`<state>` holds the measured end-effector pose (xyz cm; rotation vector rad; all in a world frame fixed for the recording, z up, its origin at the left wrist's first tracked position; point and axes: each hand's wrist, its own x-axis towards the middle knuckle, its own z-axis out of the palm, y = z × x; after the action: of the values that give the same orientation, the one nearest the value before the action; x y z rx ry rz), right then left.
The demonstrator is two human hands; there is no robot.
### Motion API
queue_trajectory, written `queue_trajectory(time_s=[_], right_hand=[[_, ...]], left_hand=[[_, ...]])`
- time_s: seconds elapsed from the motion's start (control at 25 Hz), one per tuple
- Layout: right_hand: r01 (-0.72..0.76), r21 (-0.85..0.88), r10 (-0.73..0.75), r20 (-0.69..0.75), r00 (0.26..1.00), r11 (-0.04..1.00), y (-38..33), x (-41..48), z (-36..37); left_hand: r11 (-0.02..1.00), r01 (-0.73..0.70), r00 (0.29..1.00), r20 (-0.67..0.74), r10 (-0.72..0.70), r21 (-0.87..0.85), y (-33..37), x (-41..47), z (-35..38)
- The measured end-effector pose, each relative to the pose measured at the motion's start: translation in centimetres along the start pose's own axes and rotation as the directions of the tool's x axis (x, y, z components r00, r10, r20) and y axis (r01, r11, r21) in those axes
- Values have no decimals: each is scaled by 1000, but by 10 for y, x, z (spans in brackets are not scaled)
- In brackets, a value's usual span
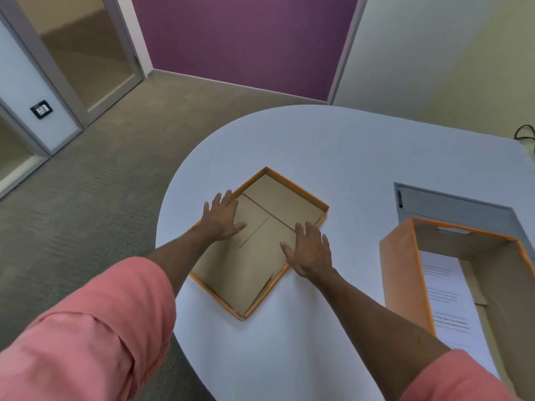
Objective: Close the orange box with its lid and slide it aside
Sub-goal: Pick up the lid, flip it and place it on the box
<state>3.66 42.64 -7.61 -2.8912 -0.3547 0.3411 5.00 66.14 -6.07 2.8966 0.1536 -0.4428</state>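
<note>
The upturned lid (257, 244) at frame centre is flanked by spread left hand (221, 218) and right hand (311, 251); the orange box (405, 273) is seen uncovered at right on the worktop (333, 146).

The orange box (405, 273) was cut off at the lower right frame edge; print on the paper (445, 296) inside was blurred beyond reading

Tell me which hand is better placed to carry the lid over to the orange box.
Right. The right hand sits at the lid's right edge, the side facing the open orange box with papers inside. The left hand rests on the far left edge, away from the box. Lifting probably needs both hands.
</note>
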Motion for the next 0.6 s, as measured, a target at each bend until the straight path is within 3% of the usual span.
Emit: queue_trajectory(time_s=[0.36,0.6], right_hand=[[-83,-19,84,91,992,996,-13,20,44],[-15,16,12,186,982,1000,17,30,38]], left_hand=[[989,84,988,143,-66,-119,-45,36,39],[985,8,1000,9,-6,-174,-46,21,51]])
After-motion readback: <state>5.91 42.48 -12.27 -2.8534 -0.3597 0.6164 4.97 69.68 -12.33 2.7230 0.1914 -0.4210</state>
